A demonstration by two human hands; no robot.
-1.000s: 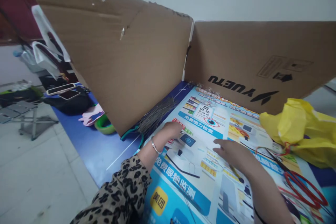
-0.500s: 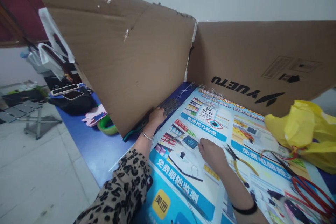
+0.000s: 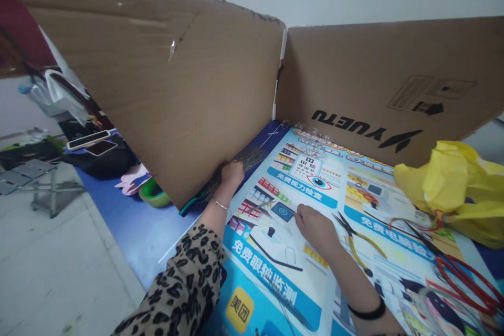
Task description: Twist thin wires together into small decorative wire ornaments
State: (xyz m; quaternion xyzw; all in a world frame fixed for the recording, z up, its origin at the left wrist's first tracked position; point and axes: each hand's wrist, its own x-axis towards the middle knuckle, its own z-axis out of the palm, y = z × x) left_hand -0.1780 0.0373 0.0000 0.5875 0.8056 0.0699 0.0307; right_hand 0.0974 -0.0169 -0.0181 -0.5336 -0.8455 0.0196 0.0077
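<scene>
Left hand (image 3: 233,174) down at the bundle of thin wires (image 3: 254,156), fingers bent over its near part. The bundle lies along the foot of the left cardboard panel (image 3: 189,89), beside the edge of the printed poster (image 3: 271,281), on the blue tabletop (image 3: 129,233). My fingertips are hidden; cannot tell whether they grip a strand or merely rest there.

Right hand (image 3: 317,226) low over the poster, fingers curled, thumb side toward the left hand. Cannot tell whether it pinches anything thin.

Just right of it: needle-nose pliers (image 3: 350,229), handles yellow. Farther right, red-handled scissors (image 3: 440,261), near a crumpled yellow plastic bag (image 3: 449,184). Loose wires (image 3: 281,294) lie across the near part of the poster.

Risks, my judgement. The wires lie crowded and look springy; pulling one fast could drag several out or fan the bundle. Cut ends could prick bare fingers working by feel. The bangle (image 3: 219,203) on my left wrist might snag a strand. A knock from that arm could shift the panel, if it is not well fixed. Swinging the right hand outward without looking could bump the pliers.
</scene>
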